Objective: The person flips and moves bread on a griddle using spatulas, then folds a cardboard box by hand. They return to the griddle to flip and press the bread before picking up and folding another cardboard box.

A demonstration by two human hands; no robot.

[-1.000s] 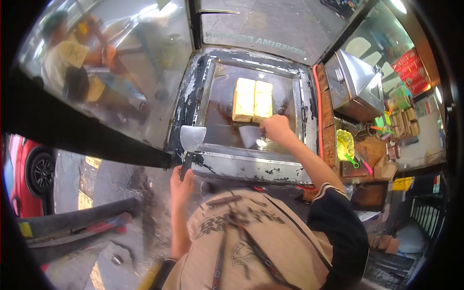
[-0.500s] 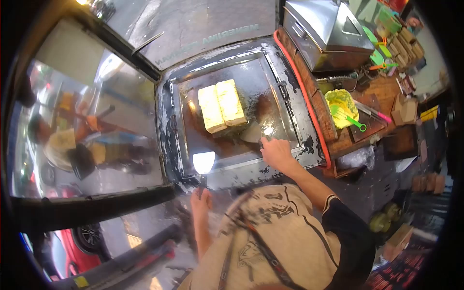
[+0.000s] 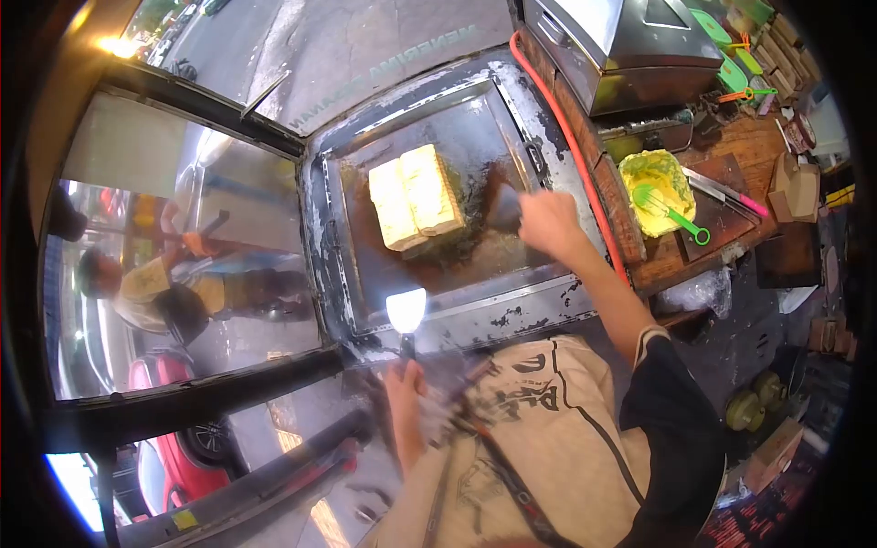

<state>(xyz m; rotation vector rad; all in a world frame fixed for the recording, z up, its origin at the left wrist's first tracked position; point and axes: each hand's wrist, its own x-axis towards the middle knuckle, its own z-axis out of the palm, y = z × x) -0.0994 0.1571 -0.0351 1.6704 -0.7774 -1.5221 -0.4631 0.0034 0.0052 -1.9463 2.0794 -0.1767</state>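
Two pale yellow bread blocks [image 3: 416,199] stand side by side, touching, on the dark, greasy griddle [image 3: 457,283]. My right hand [image 3: 550,225] is closed on the handle of a spatula [image 3: 503,206], whose blade is on or just above the griddle, to the right of the bread and apart from it. At the griddle's near edge, my left hand [image 3: 403,387] is wrapped round the dark handle of a second spatula [image 3: 406,310]. Its blade points away from me and glares white with light.
A red hose [image 3: 568,146] runs along the griddle's right side. Beyond it, a wooden counter [image 3: 658,270] holds a tub of yellow spread [image 3: 656,178] with a green brush-like tool, tongs [image 3: 726,194] and a steel box [image 3: 630,55]. Glass panels [image 3: 183,265] stand on the left.
My right hand has carried its spatula away from the bread's near right corner, farther forward and right. The left hand still grips its spatula. The whole view has shifted slightly.
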